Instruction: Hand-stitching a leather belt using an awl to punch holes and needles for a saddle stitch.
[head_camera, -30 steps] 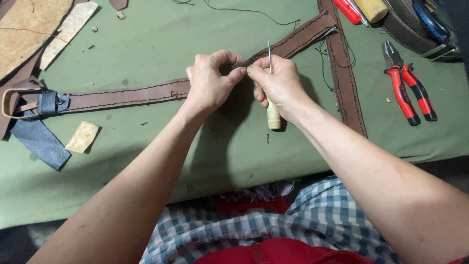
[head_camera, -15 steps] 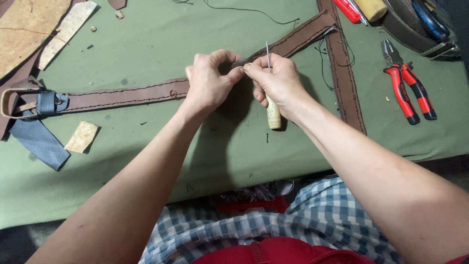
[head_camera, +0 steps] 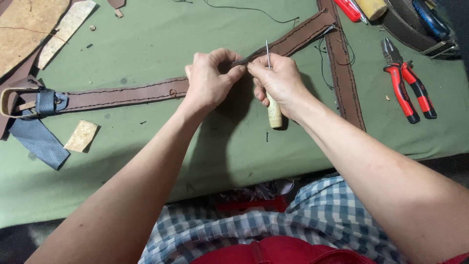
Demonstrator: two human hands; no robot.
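A table covered in green cloth [head_camera: 146, 39] carries everything. A long brown leather strap [head_camera: 122, 95] lies across its middle. Left of the strap's buckle end sit a blue leather piece [head_camera: 39, 139] and a small tan scrap [head_camera: 82, 135]. Right of the strap lie red-handled pliers [head_camera: 408, 80]. Beyond the strap, black thread [head_camera: 254, 11] trails.

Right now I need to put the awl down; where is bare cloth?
Bare cloth lies above the brown strap, and more between the right hand and the pliers, below the strap. Far-right corner and left edge are crowded with tools and leather scraps.
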